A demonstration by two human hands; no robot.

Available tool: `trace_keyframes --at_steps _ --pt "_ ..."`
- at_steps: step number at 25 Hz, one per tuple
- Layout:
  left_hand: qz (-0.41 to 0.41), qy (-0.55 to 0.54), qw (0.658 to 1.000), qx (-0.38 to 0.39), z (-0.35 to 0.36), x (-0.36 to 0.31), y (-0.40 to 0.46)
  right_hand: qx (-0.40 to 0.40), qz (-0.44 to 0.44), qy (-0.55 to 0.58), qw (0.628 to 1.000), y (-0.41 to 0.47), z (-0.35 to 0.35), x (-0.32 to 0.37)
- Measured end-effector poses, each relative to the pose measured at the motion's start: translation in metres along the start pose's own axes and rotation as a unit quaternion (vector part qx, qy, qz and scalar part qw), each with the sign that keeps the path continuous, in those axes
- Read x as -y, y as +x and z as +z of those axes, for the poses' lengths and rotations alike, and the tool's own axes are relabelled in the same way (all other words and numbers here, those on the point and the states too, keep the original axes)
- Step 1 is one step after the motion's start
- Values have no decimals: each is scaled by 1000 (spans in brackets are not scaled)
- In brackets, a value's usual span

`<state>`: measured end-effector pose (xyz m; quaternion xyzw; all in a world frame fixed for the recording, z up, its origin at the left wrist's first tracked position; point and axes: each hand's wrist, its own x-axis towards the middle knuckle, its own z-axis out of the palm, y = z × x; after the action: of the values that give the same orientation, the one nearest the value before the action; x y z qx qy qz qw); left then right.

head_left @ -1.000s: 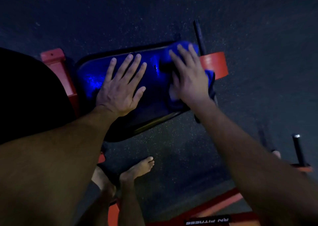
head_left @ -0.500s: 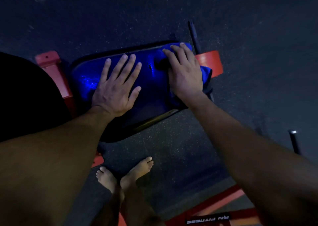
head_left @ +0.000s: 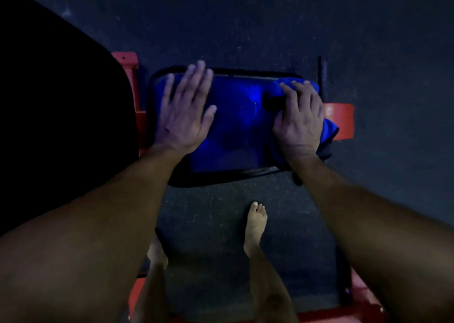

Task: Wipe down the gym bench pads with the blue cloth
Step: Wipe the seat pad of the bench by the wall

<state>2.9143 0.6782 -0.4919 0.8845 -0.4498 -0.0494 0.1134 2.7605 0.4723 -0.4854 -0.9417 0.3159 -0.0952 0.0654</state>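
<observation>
**Both hands on seat pad; cloth under right hand**

Right hand [head_left: 298, 123]: fingers close together, bent over the bunched blue cloth [head_left: 328, 131], fingertips curling into a fold at the pad's far right corner. Palm presses the cloth down. Cloth sits at the right end of the seat pad [head_left: 235, 126]; one loose part spills off the right edge beside the wrist.

Left hand [head_left: 184, 116]: fingers straight, slightly spread, thumb out to the side. Palm flat on the pad's left end; holds nothing. Fingertips are blurred and reach the far edge.

Seat pad: dark with a blue sheen, bare between the two hands. It lies crosswise in the head view. Red frame [head_left: 340, 120] shows past the right end and again at the left end, beside a large black pad [head_left: 61, 126] filling the left of the view.

Below the pad: speckled dark rubber floor [head_left: 245, 27], one bare foot [head_left: 255, 224] standing on it, toes toward the pad. More red frame along the bottom edge.
</observation>
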Motion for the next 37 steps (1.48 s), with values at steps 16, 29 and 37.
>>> trace_keyframes --at_steps 16,29,37 --pt "-106 -12 992 -60 13 11 -34 163 -254 -1 953 -14 -4 59" --pt "-95 0 992 -80 17 14 -34 154 -196 2 968 71 14 92" --pt "-96 -14 993 -69 13 13 -34 219 -522 -12 824 -60 -23 19"
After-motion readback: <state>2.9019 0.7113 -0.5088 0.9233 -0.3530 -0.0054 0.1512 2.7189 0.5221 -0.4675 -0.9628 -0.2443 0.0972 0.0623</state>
